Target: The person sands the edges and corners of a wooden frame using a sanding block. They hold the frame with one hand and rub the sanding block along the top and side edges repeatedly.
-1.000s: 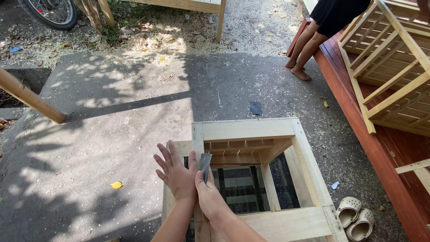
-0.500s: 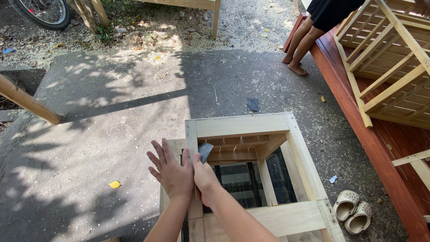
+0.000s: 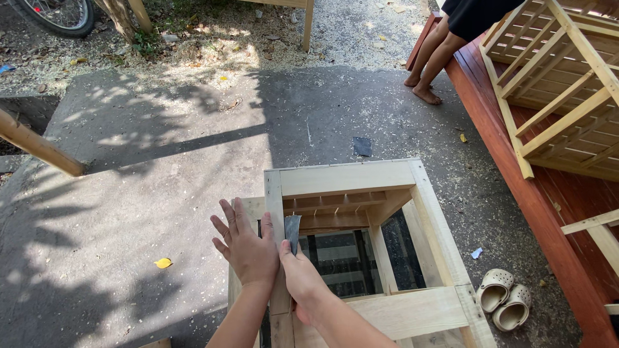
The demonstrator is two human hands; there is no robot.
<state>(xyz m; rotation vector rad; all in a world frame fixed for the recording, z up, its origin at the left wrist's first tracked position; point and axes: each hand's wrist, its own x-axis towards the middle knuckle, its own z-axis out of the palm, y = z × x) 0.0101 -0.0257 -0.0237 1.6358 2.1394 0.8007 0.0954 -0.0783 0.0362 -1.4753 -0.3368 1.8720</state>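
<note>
On grey concrete ground stands a pale square wooden frame [image 3: 361, 241] with slats inside. Left hand [image 3: 248, 248] lies flat on the frame's left upright, fingers spread and released. Right hand [image 3: 300, 277] pinches a small dark grey sheet of sandpaper [image 3: 292, 231] against the same upright's inner edge. Beige clogs [image 3: 504, 298] sit just beside the frame's right corner; a red wooden bench [image 3: 535, 206] runs alongside.

A pale, unfinished wooden frame [image 3: 361, 258], box-shaped with open sides and slatted rails inside, stands on grey concrete in the near centre. A small dark grey sheet of sandpaper [image 3: 292, 232] lies pressed against its left upright post.
</note>
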